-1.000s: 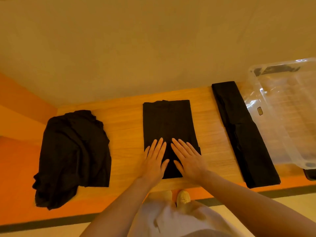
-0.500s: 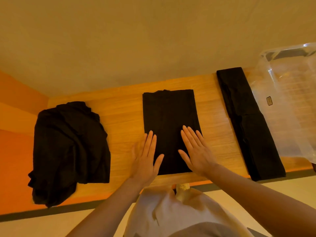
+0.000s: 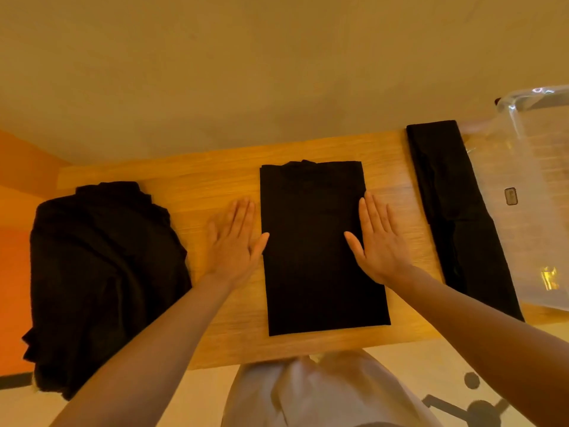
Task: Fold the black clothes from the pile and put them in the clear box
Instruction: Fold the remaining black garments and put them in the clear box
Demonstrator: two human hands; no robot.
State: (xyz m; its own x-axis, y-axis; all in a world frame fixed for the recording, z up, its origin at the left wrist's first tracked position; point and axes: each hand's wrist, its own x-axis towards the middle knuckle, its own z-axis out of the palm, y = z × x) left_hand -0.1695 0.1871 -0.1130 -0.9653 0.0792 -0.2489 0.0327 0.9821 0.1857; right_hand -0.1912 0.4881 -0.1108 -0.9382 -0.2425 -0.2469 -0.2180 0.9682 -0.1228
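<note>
A black garment lies folded into a tall rectangle in the middle of the wooden table. My left hand rests flat on the wood at its left edge, thumb touching the cloth. My right hand lies flat on its right edge, fingers spread. A rumpled pile of black clothes sits at the table's left end. A second black garment, folded into a long strip, lies to the right. The clear box stands beyond it at the far right.
The table's back edge meets a plain beige wall. An orange surface shows at the left. Below the front edge I see my light trousers and the dark base of a chair on the floor.
Both hands have slid apart and forward along the folded garment, from its near end to its two side edges. The view has also shifted so the table sits lower in frame.
</note>
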